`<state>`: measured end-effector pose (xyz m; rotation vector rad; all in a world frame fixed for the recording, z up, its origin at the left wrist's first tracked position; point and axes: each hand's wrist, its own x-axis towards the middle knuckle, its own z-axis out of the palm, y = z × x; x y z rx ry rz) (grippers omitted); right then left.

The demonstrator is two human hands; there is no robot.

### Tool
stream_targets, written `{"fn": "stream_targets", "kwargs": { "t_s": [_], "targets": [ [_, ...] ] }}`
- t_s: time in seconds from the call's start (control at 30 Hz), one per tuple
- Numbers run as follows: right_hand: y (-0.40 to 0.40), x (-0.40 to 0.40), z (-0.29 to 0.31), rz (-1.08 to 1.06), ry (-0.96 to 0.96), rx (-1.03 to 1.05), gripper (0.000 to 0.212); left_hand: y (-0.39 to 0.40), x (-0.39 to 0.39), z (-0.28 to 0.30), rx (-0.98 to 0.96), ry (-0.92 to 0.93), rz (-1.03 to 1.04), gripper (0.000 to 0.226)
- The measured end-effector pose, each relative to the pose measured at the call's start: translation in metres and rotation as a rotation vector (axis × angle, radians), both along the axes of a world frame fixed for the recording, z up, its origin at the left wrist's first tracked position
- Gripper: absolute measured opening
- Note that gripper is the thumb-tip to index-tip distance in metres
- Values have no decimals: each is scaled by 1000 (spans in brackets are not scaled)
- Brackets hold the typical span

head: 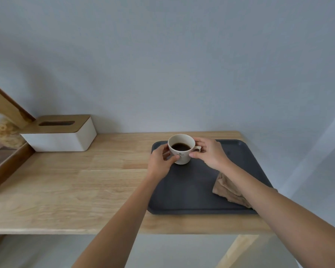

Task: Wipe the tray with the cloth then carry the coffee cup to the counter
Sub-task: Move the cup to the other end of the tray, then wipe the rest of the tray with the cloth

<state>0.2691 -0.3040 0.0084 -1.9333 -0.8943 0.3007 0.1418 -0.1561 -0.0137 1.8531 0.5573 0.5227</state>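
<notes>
Both hands are on the cup now: the left hand (161,158) wraps the near-left wall of the cream ceramic coffee cup (181,148), thumb laid across its front, and the right hand (209,152) closes on the other side, thumb against the lower wall and fingers curled by the small loop handle. The cup sits at the far-left corner of the dark grey rectangular plastic tray (191,190), dark coffee low inside it. The crumpled beige cloth (227,188) lies loose at the tray's near-right part, nobody holding it, so I'd judge the wiping is over and this is the start of the carry

What the next move calls for, as I read it: a straight, level lift with both hands sharing the weight, slow enough that the coffee doesn't slosh, then a steady walk-off to the counter. The tray rests on a pale wooden tabletop (75,190); which surface counts as the counter isn't shown here

Hard to make out: whether the cup's base has left the tray yet, since the thumbs cover its lower edge. The right forearm crosses over the cloth and hides its near end. A white tissue box with a wooden lid (62,136) stands well to the left, and beyond it a wooden-framed thing is cut off by the edge, its contents a blur
</notes>
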Motion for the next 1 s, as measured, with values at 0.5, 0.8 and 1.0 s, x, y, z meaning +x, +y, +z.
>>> {"fn": "stream_targets", "kwargs": {
  "t_s": [0.5,0.8,1.0],
  "targets": [
    [59,5,-7,103,8,-52,64,48,-6,-9,104,96,80,53],
    [-64,3,-2,110,-236,-272,52,-40,-58,-29,538,543,119,75],
    [-154,-16,-34,288,-374,-565,63,-76,-66,-40,701,739,129,83]
  ]
}}
